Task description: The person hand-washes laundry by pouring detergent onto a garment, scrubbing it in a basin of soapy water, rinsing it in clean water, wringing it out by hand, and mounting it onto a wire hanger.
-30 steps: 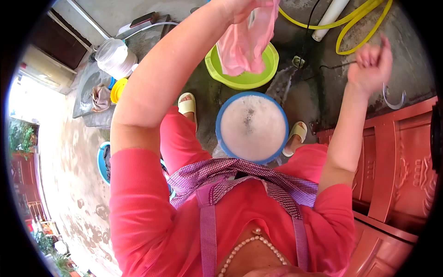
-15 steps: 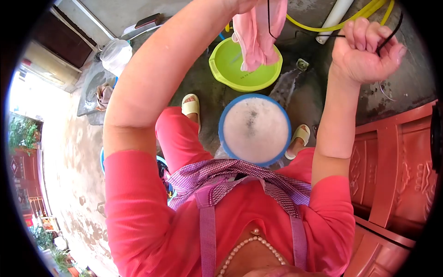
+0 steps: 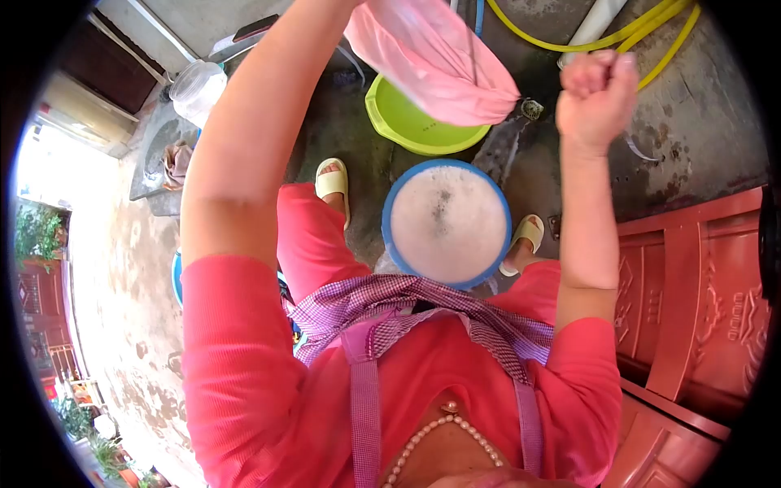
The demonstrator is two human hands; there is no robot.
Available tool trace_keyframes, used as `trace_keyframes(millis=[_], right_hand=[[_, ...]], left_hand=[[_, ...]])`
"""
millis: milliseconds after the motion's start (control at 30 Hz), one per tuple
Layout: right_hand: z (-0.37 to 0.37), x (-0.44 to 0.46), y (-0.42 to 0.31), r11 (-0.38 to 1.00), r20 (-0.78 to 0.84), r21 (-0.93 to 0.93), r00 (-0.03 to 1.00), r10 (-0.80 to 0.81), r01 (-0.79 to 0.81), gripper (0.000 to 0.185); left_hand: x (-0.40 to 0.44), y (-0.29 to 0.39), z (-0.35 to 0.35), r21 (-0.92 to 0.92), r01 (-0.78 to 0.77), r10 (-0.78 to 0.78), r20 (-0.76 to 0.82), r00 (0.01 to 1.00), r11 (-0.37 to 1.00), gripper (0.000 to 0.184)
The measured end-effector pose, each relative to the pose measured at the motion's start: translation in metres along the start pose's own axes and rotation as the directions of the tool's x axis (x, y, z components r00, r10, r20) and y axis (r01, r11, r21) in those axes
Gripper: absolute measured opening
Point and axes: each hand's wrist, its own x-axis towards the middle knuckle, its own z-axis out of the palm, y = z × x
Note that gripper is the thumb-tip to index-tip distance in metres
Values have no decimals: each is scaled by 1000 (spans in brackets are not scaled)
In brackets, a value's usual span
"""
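A wet-looking pink cloth (image 3: 431, 61) hangs in the air over a lime-green basin (image 3: 390, 118), its lower end swung to the right. Its upper end meets my left hand (image 3: 351, 3) at the top edge; the fingers lie outside the picture. A thin dark line crosses the cloth, and a dark tip shows at its right end. My right hand (image 3: 598, 93) is raised to the right of the cloth, closed in a fist and blurred. Whatever it may hold cannot be made out. Below the green basin stands a blue-rimmed basin (image 3: 447, 224) full of whitish suds, between my feet.
A yellow hose (image 3: 561, 45) and a white pipe (image 3: 594, 28) lie at the top right. Near a clear plastic tub (image 3: 198, 91) on the left is a brownish cloth (image 3: 176, 165). Red metal panels (image 3: 691, 301) stand at right. A floor drain (image 3: 532, 110) lies beyond the basins.
The pink cloth has swung wider and its lower end moved right. My left hand shifted left, nearly out of view. My right hand moved slightly left; the black cord seen in it no longer shows there.
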Motion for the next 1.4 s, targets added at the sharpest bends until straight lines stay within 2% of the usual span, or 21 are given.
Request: trace_keyframes(millis=[33, 100, 200, 233, 267, 300, 333, 433, 467, 567, 600, 700, 733, 833, 867, 1000, 1100, 1133, 1233, 1367, 1400], right_hand=[[-7, 10, -11, 1000, 80, 16, 997, 7, -8, 30], [-12, 24, -26, 974, 193, -218, 975, 106, -63, 30], [-8, 27, -29, 794, 232, -448, 804, 548, -411, 28], [-10, 28, -29, 802, 227, -439, 813, 536, -406, 28], [-12, 30, -28, 810, 227, -429, 820, 525, -400, 28], [-13, 31, -27, 818, 229, -417, 825, 516, -396, 28], [-12, 31, -28, 830, 256, -384, 816, 518, -406, 28], [-9, 23, -27, 852, 320, -335, 801, 506, -404, 28], [-11, 21, -26, 849, 317, -367, 807, 498, -380, 29], [-18, 16, -24, 834, 328, -443, 806, 492, -329, 29], [-19, 15, -24, 832, 343, -453, 798, 495, -322, 29], [-18, 11, -25, 783, 316, -523, 776, 546, -338, 29], [-17, 11, -25, 759, 296, -551, 769, 566, -347, 30], [-14, 9, -21, 489, 184, -782, 606, 774, -387, 29], [-15, 7, -18, 424, 150, -829, 585, 797, -365, 30], [-21, 0, -8, 364, 160, -907, 625, 764, -213, 32], [-19, 2, -14, 355, 82, -869, 607, 791, -345, 32], [-18, 3, -14, 359, 76, -861, 608, 790, -359, 32], [-19, 5, -10, 374, 73, -844, 608, 790, -385, 32], [-23, -1, 1, 401, 104, -838, 612, 784, -371, 31], [-21, -3, 2, 409, 110, -836, 618, 778, -366, 31]], left_hand=[[11, -32, -18, 156, -104, 112, -41, 993, 982, 41], [25, -79, -42, 454, -285, 348, -60, 935, 844, 43], [-47, -65, -14, 587, -271, 492, -255, 832, 763, 39], [-46, -63, -12, 462, -153, 278, -216, 936, 874, 40], [-43, -62, -13, 339, -5, 58, -146, 988, 941, 41], [-38, -62, -16, 227, 164, -157, -51, 986, 960, 42], [16, -92, -47, 232, 438, -493, 307, 814, 868, 57], [-3, -93, -37, 194, 498, -512, 22, 859, 845, 11], [-3, -93, -39, 190, 491, -503, 22, 864, 850, 15], [-9, -80, -53, 546, 271, -300, -39, 953, 793, 19], [-29, -63, -51, 709, 98, -45, -93, 995, 698, 20], [-27, -74, -58, 457, 78, -70, -35, 997, 886, 20], [-20, -79, -62, 381, 136, -165, 44, 985, 915, 18], [-24, -85, -56, 562, -53, -113, 257, 960, 825, 13], [-28, -84, -53, 649, -129, -75, 276, 958, 750, 11], [-35, -78, -47, 713, -368, -9, 465, 885, 597, 11], [-50, -69, -41, 686, -427, -43, 554, 831, 589, 12], [-54, -69, -41, 605, -366, -118, 610, 783, 707, 15], [-71, -61, -33, 521, -305, -215, 717, 663, 797, 15], [-89, -42, -25, 518, -237, -295, 744, 600, 822, 14], [-90, -43, -26, 511, -217, -284, 728, 624, 832, 13]])
